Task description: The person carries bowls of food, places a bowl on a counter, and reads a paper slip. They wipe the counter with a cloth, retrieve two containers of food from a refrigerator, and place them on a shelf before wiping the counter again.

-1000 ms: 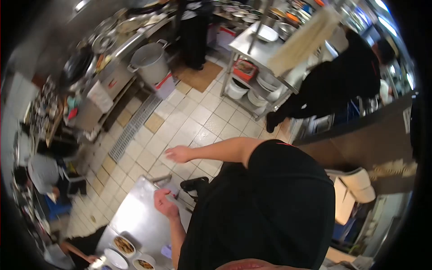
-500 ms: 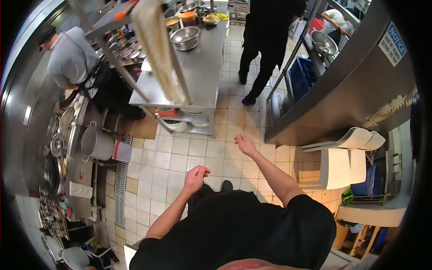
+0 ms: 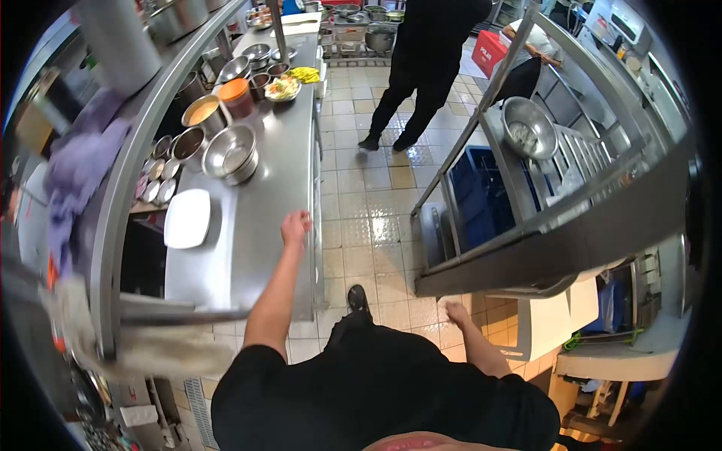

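Standing on pale floor tiles [image 3: 350,180], with one black shoe [image 3: 358,298] showing between tabletop and panel. Held over the right edge of the tabletop [image 3: 239,259], by view, with the left hand [image 3: 295,227]: fingers curled in, grip loosely closed; cannot tell whether touching the metal. Held low on the right, just beside the near end of the brown panel [image 3: 519,263], with the right hand [image 3: 456,312]: cannot tell its grip, open or closed.

To the left of the left hand, on the tabletop, a white plate [image 3: 188,219]; just beyond, nested steel bowls [image 3: 230,152]. Farther off, a pot [image 3: 206,114] with orange contents, an orange tub [image 3: 236,98] and a dish of salad [image 3: 283,88].

On the far left, a purple cloth [image 3: 84,165], blurred. To the right, a steel rack [image 3: 508,173] with a metal bowl [image 3: 529,128] on top and blue crates [image 3: 481,195] below. Near right, past the right hand, pale chairs [image 3: 553,319]. Far ahead in the aisle, a person [image 3: 430,56] in black.
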The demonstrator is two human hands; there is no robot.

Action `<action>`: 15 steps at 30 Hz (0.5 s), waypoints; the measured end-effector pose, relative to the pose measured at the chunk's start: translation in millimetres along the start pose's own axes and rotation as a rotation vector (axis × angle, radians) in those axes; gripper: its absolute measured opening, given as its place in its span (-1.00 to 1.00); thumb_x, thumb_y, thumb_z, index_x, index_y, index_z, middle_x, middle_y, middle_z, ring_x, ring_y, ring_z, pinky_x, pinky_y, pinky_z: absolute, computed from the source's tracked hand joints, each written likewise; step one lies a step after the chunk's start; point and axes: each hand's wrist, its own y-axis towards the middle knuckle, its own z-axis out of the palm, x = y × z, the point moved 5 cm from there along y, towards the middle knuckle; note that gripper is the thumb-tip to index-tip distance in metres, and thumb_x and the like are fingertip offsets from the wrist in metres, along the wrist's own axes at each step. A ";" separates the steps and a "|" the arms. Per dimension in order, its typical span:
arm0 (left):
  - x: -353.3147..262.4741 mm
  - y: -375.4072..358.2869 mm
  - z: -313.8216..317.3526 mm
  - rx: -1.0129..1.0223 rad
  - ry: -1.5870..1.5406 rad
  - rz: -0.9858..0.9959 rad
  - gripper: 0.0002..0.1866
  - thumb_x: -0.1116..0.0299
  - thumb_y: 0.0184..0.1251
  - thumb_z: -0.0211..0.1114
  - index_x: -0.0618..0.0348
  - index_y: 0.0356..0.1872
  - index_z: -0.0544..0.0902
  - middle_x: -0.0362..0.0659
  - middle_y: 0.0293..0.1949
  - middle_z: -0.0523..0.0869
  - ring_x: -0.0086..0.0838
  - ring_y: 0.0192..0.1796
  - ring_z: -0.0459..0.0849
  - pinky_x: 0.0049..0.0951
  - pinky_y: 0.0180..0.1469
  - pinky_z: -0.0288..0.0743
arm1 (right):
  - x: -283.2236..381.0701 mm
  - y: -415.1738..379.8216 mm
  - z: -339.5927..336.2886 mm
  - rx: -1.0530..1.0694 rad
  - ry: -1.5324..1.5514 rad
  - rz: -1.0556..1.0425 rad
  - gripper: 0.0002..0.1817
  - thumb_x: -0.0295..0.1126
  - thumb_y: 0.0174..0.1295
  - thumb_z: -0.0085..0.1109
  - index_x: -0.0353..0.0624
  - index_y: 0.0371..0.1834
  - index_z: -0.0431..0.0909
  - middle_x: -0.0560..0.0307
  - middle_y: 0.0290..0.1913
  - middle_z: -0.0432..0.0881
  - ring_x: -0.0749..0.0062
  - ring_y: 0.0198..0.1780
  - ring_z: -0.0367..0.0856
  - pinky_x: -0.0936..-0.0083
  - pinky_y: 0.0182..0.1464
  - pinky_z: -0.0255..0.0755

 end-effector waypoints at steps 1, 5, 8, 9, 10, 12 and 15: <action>-11.5 49.6 16.8 0.018 -0.059 -0.013 -0.82 0.27 0.38 0.03 0.14 -0.20 0.48 -0.16 -0.29 0.64 -0.47 -0.44 0.61 -0.50 -0.40 0.50 | -11.1 -17.3 -19.6 0.077 -0.059 0.097 -0.50 -0.06 0.29 -0.11 -0.25 -0.66 0.43 0.10 -0.70 0.43 0.36 -0.67 0.41 0.40 -0.60 0.33; -61.9 192.3 66.5 -0.071 -0.056 -0.113 -0.78 0.21 0.32 0.10 0.12 -0.17 0.46 -0.18 -0.23 0.61 -0.40 -0.38 0.62 -0.42 -0.34 0.50 | -36.5 -77.2 -47.1 0.032 0.260 0.722 -0.54 -0.05 0.28 -0.10 -0.33 -0.31 0.50 -0.12 -0.39 0.59 0.13 -0.43 0.62 0.21 -0.40 0.49; -91.6 271.2 93.2 -0.125 -0.097 -0.149 -0.72 0.17 0.26 0.14 0.15 -0.17 0.45 -0.17 -0.18 0.60 -0.34 -0.33 0.60 -0.37 -0.31 0.47 | -70.3 -66.5 -12.6 0.056 0.510 0.920 -0.60 -0.07 0.24 -0.02 -0.23 -0.16 0.46 0.03 -0.29 0.56 0.19 -0.30 0.56 0.27 -0.35 0.49; -98.2 296.9 100.2 -0.138 -0.127 -0.156 -0.70 0.17 0.24 0.16 0.16 -0.17 0.44 -0.16 -0.16 0.60 -0.32 -0.31 0.60 -0.37 -0.32 0.46 | -68.8 -36.9 -5.9 0.113 0.370 0.726 -0.61 -0.08 0.24 -0.02 -0.22 -0.17 0.47 0.04 -0.31 0.56 0.21 -0.32 0.56 0.29 -0.36 0.49; -102.3 326.1 105.6 -0.153 -0.148 -0.145 -0.66 0.13 0.24 0.17 0.17 -0.13 0.44 -0.14 -0.12 0.59 -0.30 -0.30 0.60 -0.35 -0.29 0.46 | -63.1 -4.2 0.4 0.167 0.229 0.528 -0.62 -0.09 0.24 -0.02 -0.22 -0.19 0.47 0.05 -0.32 0.55 0.22 -0.34 0.55 0.30 -0.36 0.48; -110.3 385.5 115.0 -0.179 -0.189 -0.122 -0.56 0.05 0.24 0.20 0.18 -0.04 0.43 -0.10 -0.04 0.56 -0.25 -0.26 0.60 -0.31 -0.23 0.47 | -43.0 59.4 15.2 0.267 -0.047 0.129 -0.65 -0.11 0.25 -0.01 -0.21 -0.21 0.48 0.08 -0.36 0.54 0.26 -0.37 0.53 0.32 -0.37 0.47; -129.4 450.1 128.8 -0.289 -0.244 -0.156 -0.40 -0.02 0.24 0.22 0.20 0.14 0.36 -0.04 0.08 0.49 -0.16 -0.20 0.61 -0.27 -0.17 0.49 | 21.9 158.0 4.4 0.346 -0.271 -0.280 -0.70 -0.15 0.25 -0.01 -0.20 -0.29 0.48 0.10 -0.42 0.53 0.31 -0.44 0.51 0.36 -0.41 0.44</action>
